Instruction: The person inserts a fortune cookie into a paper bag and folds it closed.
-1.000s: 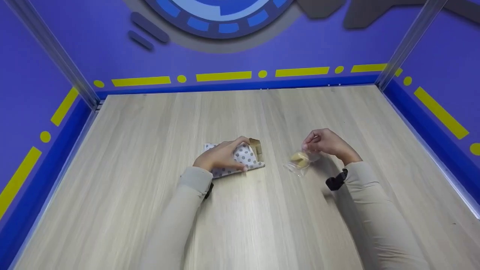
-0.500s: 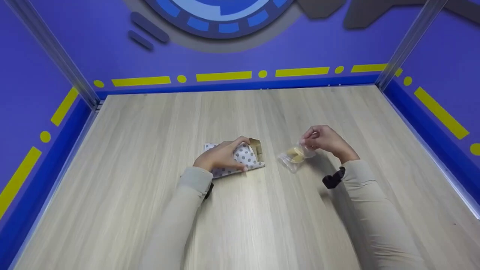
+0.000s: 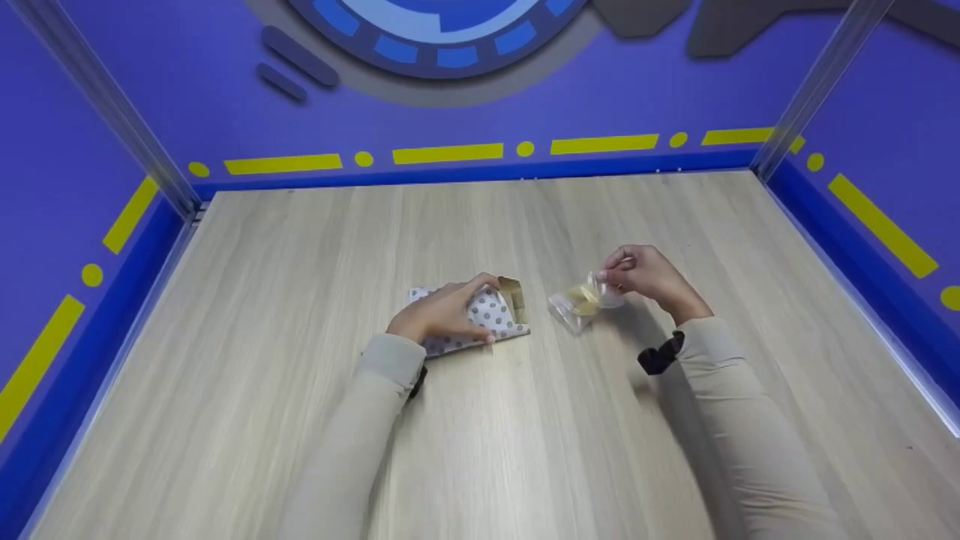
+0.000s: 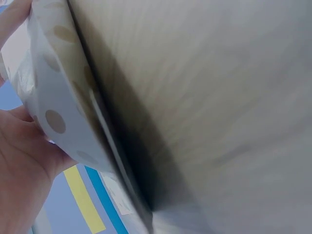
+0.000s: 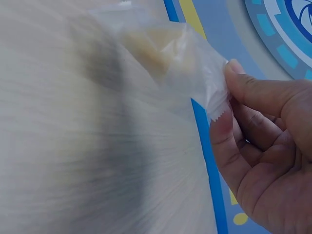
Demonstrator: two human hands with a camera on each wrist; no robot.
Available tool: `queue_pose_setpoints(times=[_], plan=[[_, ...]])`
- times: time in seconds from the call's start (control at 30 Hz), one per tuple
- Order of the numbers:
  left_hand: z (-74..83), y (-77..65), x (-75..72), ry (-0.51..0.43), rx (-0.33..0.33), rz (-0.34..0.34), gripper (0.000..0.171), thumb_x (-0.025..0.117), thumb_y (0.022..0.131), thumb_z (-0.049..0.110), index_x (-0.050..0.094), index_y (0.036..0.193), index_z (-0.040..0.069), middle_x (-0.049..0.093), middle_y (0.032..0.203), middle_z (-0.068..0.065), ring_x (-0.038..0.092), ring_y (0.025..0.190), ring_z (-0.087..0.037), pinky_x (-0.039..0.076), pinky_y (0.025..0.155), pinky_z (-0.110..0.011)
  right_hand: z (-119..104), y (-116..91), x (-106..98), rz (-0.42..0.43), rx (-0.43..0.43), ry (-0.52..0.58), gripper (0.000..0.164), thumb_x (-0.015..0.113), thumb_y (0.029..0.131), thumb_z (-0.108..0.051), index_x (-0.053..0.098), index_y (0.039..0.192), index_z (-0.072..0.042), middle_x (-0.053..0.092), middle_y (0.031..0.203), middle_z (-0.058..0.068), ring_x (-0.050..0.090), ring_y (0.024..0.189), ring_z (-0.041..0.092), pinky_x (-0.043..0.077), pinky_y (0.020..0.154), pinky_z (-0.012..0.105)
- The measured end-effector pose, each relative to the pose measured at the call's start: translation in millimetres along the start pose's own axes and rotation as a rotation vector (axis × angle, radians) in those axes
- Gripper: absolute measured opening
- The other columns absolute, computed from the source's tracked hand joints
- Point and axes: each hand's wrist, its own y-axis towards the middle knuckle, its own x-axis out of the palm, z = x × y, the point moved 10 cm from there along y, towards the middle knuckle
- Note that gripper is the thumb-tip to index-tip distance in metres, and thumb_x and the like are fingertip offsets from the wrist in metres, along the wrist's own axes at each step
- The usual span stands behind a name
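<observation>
My left hand (image 3: 442, 309) grips a white paper bag (image 3: 491, 309) with grey polka dots, thumb along the near side and fingers over the far side. The bag lies on its side on the table, its brown-lined mouth open toward the right. In the left wrist view the dotted paper (image 4: 56, 122) bulges between thumb and fingers. To the right, my right hand (image 3: 651, 277) pinches the serrated end of a clear wrapper between thumb and fingertips. Inside it shows a wrapped fortune cookie (image 3: 581, 300), tan and folded; in the right wrist view the packet (image 5: 161, 53) hangs from the fingertips above the table.
The wooden table (image 3: 300, 247) is bounded at the back by a purple-blue wall (image 3: 450, 120) with yellow dashes, and by similar side walls. Black camera mounts sit at both wrists, such as the right wrist mount (image 3: 660, 356).
My right hand has moved a little left and away from me, bringing the wrapped fortune cookie closer to the bag's mouth. The left hand and the bag have stayed put.
</observation>
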Motion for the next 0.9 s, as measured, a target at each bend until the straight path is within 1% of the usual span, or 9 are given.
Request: queue_pose_setpoints(times=[0.13, 0.23, 0.4, 0.57, 0.63, 0.8, 0.9], plan=[[-0.5, -0.4, -0.7, -0.007, -0.001, 0.001, 0.080, 0.082, 0.072, 0.045, 0.036, 0.138, 0.035, 0.058, 0.102, -0.003, 0.051, 0.079, -0.017, 0.043, 0.068, -0.031, -3, 2, 1, 0.009, 0.002, 0.032, 0.018, 0.067, 0.088, -0.008, 0.057, 0.097, 0.004, 0.064, 0.078, -0.006, 0.060, 0.070, 0.004, 0.054, 0.065, 0.020], [-0.2, -0.8, -1.1, -0.019, 0.006, 0.004, 0.080, 0.082, 0.072, 0.044, 0.037, 0.138, 0.035, 0.057, 0.098, -0.003, 0.050, 0.077, -0.017, 0.043, 0.068, -0.031, -4, 3, 3, 0.009, -0.001, 0.063, 0.018, 0.067, 0.088, -0.007, 0.056, 0.097, 0.004, 0.064, 0.077, -0.009, 0.060, 0.070, 0.003, 0.054, 0.065, 0.019], [-0.1, -0.8, -0.2, -0.032, 0.009, 0.005, 0.080, 0.082, 0.073, 0.042, 0.036, 0.138, 0.035, 0.058, 0.103, -0.002, 0.050, 0.077, -0.017, 0.043, 0.069, -0.031, -4, 4, 5, 0.019, -0.006, 0.105, 0.017, 0.067, 0.088, -0.007, 0.056, 0.097, 0.002, 0.064, 0.075, -0.011, 0.061, 0.070, 0.003, 0.054, 0.064, 0.020], [-0.8, -0.2, 0.0, -0.026, -0.004, 0.010, 0.080, 0.082, 0.073, 0.042, 0.037, 0.138, 0.035, 0.058, 0.113, -0.003, 0.051, 0.081, -0.018, 0.043, 0.070, -0.031, -4, 6, 8, 0.031, -0.008, 0.122, 0.017, 0.067, 0.087, -0.007, 0.057, 0.097, 0.002, 0.064, 0.074, -0.010, 0.061, 0.068, 0.004, 0.054, 0.063, 0.021], [-0.7, -0.4, -0.2, -0.028, -0.007, 0.011, 0.080, 0.083, 0.073, 0.041, 0.037, 0.137, 0.036, 0.058, 0.112, -0.003, 0.052, 0.081, -0.018, 0.044, 0.069, -0.031, -5, 7, 10, 0.035, -0.010, 0.134, 0.016, 0.067, 0.088, -0.007, 0.057, 0.096, 0.002, 0.064, 0.073, -0.010, 0.060, 0.067, 0.004, 0.053, 0.062, 0.021], [-0.6, -0.3, -0.5, -0.030, -0.007, 0.011, 0.079, 0.083, 0.072, 0.040, 0.037, 0.137, 0.036, 0.058, 0.103, -0.003, 0.051, 0.078, -0.018, 0.043, 0.067, -0.030, -9, 9, 16, 0.031, -0.011, 0.178, 0.014, 0.067, 0.088, -0.006, 0.056, 0.094, 0.001, 0.064, 0.070, -0.010, 0.059, 0.062, 0.004, 0.053, 0.061, 0.021], [-0.6, -0.3, -0.3, -0.033, -0.005, 0.009, 0.080, 0.083, 0.072, 0.040, 0.037, 0.137, 0.035, 0.057, 0.103, -0.003, 0.051, 0.078, -0.018, 0.043, 0.067, -0.030, -11, 10, 20, 0.030, -0.012, 0.198, 0.014, 0.066, 0.088, -0.006, 0.056, 0.094, 0.001, 0.065, 0.071, -0.009, 0.059, 0.062, 0.005, 0.053, 0.062, 0.021]])
